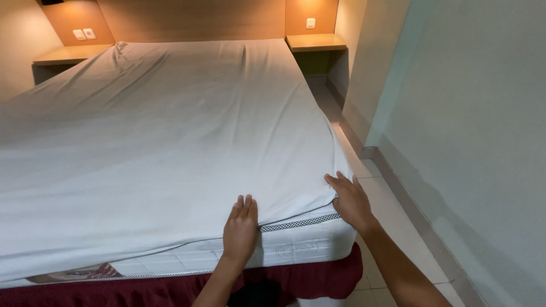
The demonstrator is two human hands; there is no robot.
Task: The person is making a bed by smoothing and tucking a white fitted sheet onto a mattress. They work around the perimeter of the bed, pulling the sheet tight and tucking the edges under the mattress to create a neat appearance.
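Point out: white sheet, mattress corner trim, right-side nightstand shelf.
white sheet [170, 131], head view, on its smooth middle area.
checkered mattress trim [301, 222], head view, on the strip between the two hands.
wooden nightstand shelf [315, 41], head view, on its top surface right of the headboard.

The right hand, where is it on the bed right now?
In the head view, the right hand lies flat on the near right corner of the mattress, on the edge of the white sheet, to the right of the left hand.

White bed sheet [159, 142] spread flat over the mattress [284, 247], lightly creased, near edge loose along the mattress top, corner not tucked
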